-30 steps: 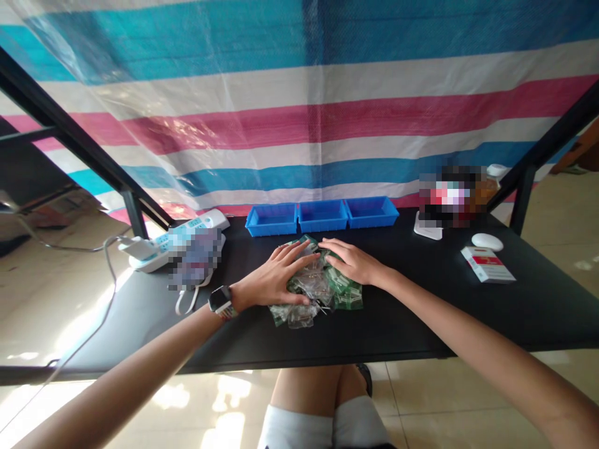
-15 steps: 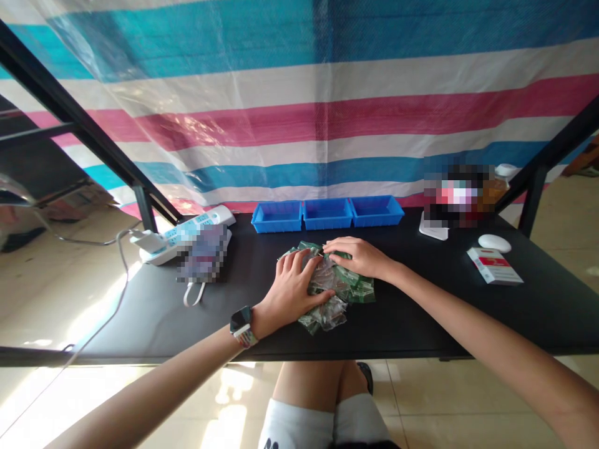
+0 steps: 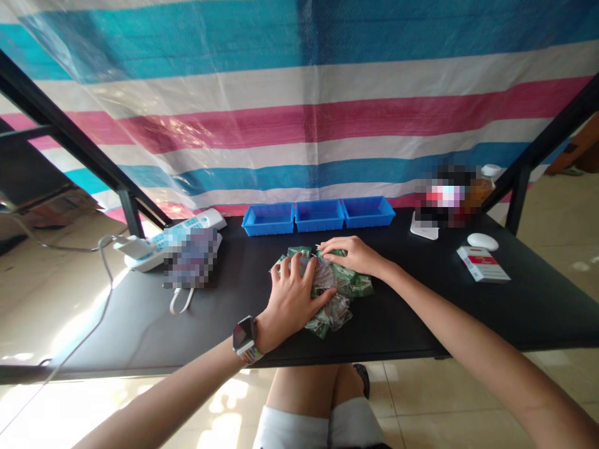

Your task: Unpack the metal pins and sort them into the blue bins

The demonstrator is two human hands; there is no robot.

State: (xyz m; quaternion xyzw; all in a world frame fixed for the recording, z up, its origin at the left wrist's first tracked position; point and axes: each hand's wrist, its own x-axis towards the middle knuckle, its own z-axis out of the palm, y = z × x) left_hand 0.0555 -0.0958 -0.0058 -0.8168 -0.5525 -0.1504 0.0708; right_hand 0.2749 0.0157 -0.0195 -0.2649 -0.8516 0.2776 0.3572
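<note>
A heap of small clear and green plastic packets (image 3: 339, 293) lies in the middle of the black table (image 3: 412, 312). My left hand (image 3: 292, 296), with a watch on its wrist, rests flat on the heap's left side, fingers spread. My right hand (image 3: 350, 252) lies on the far right part of the heap, fingers curled and tips pinched on a packet at the top edge. Three blue trays (image 3: 318, 215) stand in a row just behind the heap.
A white power strip (image 3: 173, 240) with a cable lies at the back left next to a blurred object. At the right are a red and white box (image 3: 482, 263), a white oval object (image 3: 483, 241) and a bottle. A striped tarp hangs behind. Black frame posts flank the table.
My left hand has turned from lying across the heap to pointing away from me and slid nearer. My right hand has curled its fingers at the heap's far edge.
</note>
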